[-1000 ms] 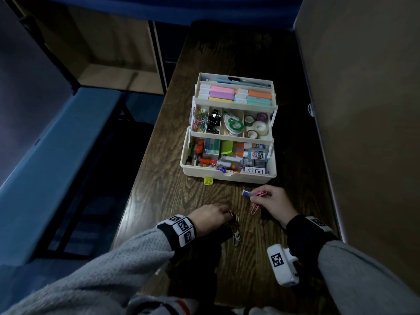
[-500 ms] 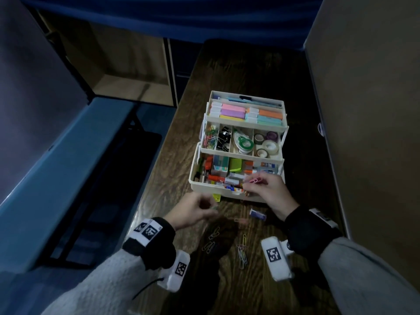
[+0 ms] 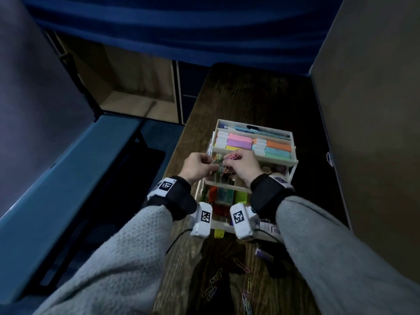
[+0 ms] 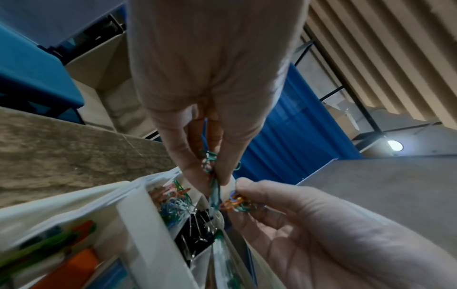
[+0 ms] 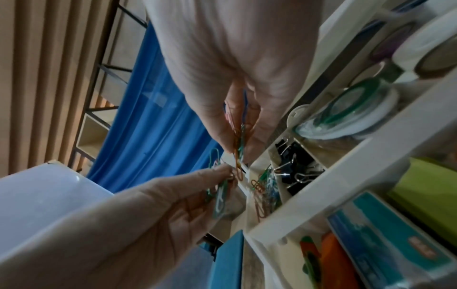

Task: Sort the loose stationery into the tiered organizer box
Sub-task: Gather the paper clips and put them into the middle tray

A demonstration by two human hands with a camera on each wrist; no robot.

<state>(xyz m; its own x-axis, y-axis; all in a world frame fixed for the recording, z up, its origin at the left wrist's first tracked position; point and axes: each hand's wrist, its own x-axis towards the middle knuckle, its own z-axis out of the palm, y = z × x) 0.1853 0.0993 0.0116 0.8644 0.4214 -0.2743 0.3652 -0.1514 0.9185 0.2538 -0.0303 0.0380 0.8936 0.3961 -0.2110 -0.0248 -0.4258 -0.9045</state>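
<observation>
Paper clips (image 4: 210, 162) pinched in the left hand (image 3: 196, 167) and right hand (image 3: 244, 169) hover mid-frame over the organizer box (image 3: 293, 164)'s clip compartment (image 5: 265, 193); light, slippery, tangle-prone wire, best pinched in bunches.

Both arms wear loose grey knit sleeves (image 3: 127, 253), each ending in a black wrist cuff (image 3: 179, 198). Each cuff carries a white band printed with black square coded markers (image 3: 165, 185). A white camera box (image 3: 203, 220) with its own coded marker hangs at each wrist; the left one trails a thin black cable (image 3: 176, 239) toward 7 o'clock.
</observation>
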